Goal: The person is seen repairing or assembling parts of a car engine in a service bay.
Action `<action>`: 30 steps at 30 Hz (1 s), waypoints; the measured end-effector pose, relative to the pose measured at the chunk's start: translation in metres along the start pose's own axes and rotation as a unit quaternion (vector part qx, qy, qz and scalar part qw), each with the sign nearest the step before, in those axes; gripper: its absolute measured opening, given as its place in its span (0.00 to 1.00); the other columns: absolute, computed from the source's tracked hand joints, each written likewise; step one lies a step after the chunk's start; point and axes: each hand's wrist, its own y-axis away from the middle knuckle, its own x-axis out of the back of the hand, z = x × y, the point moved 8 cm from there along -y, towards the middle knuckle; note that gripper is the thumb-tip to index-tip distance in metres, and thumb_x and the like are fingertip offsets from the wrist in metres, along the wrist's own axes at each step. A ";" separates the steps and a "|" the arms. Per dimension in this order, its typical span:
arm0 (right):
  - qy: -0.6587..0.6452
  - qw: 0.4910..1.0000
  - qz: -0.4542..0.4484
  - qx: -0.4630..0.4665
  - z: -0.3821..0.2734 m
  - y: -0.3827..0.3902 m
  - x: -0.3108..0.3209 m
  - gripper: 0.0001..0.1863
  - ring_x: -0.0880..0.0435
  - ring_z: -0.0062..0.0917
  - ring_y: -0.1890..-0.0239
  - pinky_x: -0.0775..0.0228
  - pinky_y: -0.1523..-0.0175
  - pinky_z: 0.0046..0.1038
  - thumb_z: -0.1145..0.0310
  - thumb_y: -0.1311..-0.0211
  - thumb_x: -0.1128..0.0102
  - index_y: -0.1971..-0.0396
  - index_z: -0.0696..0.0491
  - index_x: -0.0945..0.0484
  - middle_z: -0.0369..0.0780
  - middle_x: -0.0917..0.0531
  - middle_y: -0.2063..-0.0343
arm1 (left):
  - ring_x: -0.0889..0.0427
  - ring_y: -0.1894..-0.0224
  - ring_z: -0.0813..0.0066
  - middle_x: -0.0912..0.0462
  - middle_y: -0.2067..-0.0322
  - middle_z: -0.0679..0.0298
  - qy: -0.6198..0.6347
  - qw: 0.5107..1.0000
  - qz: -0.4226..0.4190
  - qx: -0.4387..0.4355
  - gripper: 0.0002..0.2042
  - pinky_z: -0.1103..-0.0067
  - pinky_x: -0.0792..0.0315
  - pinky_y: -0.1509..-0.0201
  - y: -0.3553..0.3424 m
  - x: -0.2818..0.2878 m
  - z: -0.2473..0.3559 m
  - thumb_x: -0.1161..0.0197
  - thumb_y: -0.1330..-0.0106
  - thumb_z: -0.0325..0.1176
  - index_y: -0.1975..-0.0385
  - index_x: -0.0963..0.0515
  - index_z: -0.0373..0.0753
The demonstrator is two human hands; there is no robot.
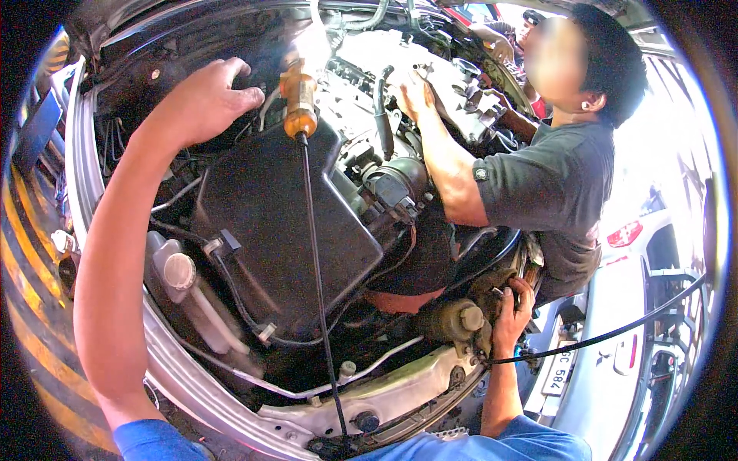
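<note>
My left hand (219, 104) is raised over the upper left of the engine bay, fingers loosely bent and apart, holding nothing, just left of a hanging orange work lamp (300, 104) with a black cord running down from it. Beneath them lies a large black plastic cover (273, 219). My right hand (511, 311) is at the bay's lower right, fingers curled round a small item I cannot make out, beside a cylindrical reservoir (461, 323). A white-capped coolant tank (177, 273) sits at the left.
A co-worker (553, 184) leans in from the right, one hand (415, 92) among the engine parts. Another person (500, 42) is behind. A white vehicle (623, 292) stands at right, with a black cable (653, 311) crossing before it. Yellow-striped flooring (31, 292) is at left.
</note>
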 end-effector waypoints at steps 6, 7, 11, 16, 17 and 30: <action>0.000 1.000 0.002 0.000 0.004 -0.002 0.001 0.10 0.26 0.37 0.45 0.41 0.35 0.36 0.70 0.37 0.42 0.59 0.58 0.22 0.44 0.20 0.52 | 0.28 0.37 0.51 0.27 0.42 0.44 -0.004 1.000 -0.015 0.006 0.28 0.69 0.38 0.32 0.002 0.004 0.006 0.40 0.34 0.47 0.41 0.30 0.31; 0.001 1.000 0.002 -0.001 0.004 -0.002 0.001 0.10 0.26 0.37 0.45 0.41 0.35 0.36 0.69 0.37 0.42 0.59 0.58 0.22 0.44 0.20 0.52 | 0.29 0.37 0.52 0.27 0.41 0.44 -0.004 1.000 -0.017 0.007 0.29 0.69 0.38 0.32 0.002 0.004 0.006 0.40 0.34 0.47 0.41 0.30 0.32; 0.006 1.000 -0.001 0.003 -0.001 -0.005 0.001 0.11 0.26 0.37 0.45 0.41 0.35 0.35 0.69 0.37 0.42 0.59 0.59 0.22 0.44 0.20 0.52 | 0.28 0.37 0.52 0.26 0.41 0.45 -0.021 1.000 -0.016 0.001 0.29 0.69 0.38 0.32 -0.001 0.006 0.004 0.40 0.35 0.48 0.42 0.30 0.31; 0.011 1.000 0.011 0.006 -0.001 -0.006 0.001 0.08 0.25 0.34 0.45 0.40 0.36 0.33 0.72 0.35 0.43 0.59 0.59 0.21 0.43 0.19 0.53 | 0.28 0.37 0.52 0.26 0.42 0.46 -0.011 1.000 -0.022 0.006 0.28 0.69 0.37 0.32 -0.003 0.009 0.007 0.40 0.35 0.47 0.42 0.29 0.32; 0.011 1.000 0.011 0.006 0.000 -0.006 0.001 0.08 0.25 0.34 0.45 0.40 0.36 0.33 0.72 0.35 0.43 0.59 0.59 0.21 0.43 0.19 0.53 | 0.28 0.37 0.52 0.26 0.42 0.46 -0.011 1.000 -0.022 0.006 0.28 0.69 0.37 0.32 -0.004 0.008 0.007 0.40 0.35 0.47 0.42 0.29 0.32; 0.011 1.000 0.019 0.013 -0.004 -0.010 0.002 0.08 0.25 0.34 0.45 0.39 0.36 0.33 0.72 0.35 0.43 0.60 0.59 0.21 0.44 0.19 0.53 | 0.28 0.37 0.51 0.26 0.42 0.44 -0.035 0.999 -0.011 0.009 0.29 0.68 0.37 0.32 -0.005 0.011 0.001 0.39 0.36 0.47 0.42 0.29 0.31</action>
